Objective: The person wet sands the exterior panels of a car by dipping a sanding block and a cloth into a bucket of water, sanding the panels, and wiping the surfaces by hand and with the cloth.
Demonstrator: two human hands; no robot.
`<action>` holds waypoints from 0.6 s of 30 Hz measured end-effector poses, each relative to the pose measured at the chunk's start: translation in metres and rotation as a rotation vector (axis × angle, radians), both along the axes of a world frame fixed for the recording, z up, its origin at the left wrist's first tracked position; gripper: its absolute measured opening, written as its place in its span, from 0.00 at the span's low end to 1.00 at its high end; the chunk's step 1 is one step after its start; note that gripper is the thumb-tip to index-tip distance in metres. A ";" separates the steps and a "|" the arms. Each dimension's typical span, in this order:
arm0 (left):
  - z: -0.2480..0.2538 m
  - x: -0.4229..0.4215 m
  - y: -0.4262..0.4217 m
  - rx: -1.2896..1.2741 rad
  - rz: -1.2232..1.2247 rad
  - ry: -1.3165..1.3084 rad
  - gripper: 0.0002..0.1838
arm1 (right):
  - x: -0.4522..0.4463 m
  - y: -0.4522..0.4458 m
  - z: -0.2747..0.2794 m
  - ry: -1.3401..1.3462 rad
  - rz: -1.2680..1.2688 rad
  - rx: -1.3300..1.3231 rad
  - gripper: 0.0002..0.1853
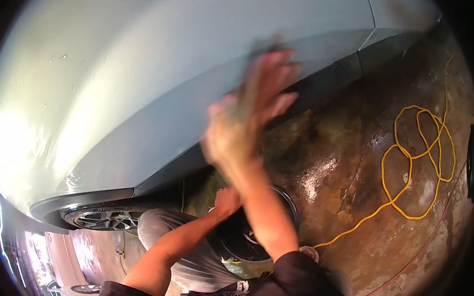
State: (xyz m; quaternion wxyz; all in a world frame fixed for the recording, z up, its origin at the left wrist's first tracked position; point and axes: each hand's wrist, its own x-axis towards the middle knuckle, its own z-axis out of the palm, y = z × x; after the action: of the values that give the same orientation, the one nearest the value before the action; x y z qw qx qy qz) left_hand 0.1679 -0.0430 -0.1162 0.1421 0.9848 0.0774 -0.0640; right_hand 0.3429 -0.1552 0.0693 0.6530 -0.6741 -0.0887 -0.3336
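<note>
My right hand [255, 104] is raised in front of the lower side of a light grey car body [171, 87]. It is smeared by motion, but its fingers look stretched out and apart. A dark blur lies just beyond the fingertips, and I cannot tell whether the hand touches the panel. Lower down, my left hand [227, 201] is closed at the edge of a round black bucket [238, 230]. What its fingers hold, if anything, is hidden. My right forearm covers part of the bucket.
A yellow cord [382, 218] lies in loops on the wet, stained floor [331, 168], with a thin red line [422, 256] nearer the edge. The car's wheel [104, 218] is beside my bent knee [162, 227]. Another vehicle [65, 259] stands at lower left.
</note>
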 end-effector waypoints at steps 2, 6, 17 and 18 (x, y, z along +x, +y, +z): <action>0.018 0.009 -0.013 -0.036 0.062 0.083 0.23 | -0.059 0.050 0.003 -0.196 0.095 -0.248 0.40; -0.007 0.001 0.011 0.098 -0.023 0.190 0.21 | 0.001 -0.003 -0.015 -0.261 -0.008 -0.263 0.36; 0.004 0.007 -0.002 0.049 -0.026 0.008 0.21 | 0.029 -0.021 -0.007 0.203 -0.124 -0.065 0.41; 0.007 0.008 -0.007 0.139 0.065 0.110 0.21 | 0.068 -0.058 0.000 0.272 -0.173 0.206 0.39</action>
State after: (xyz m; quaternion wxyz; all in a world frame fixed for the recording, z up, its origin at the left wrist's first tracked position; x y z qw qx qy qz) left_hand 0.1755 -0.0496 -0.1087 0.0711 0.9842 0.1212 -0.1077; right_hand 0.4108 -0.2128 0.0688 0.6933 -0.6478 0.0933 -0.3017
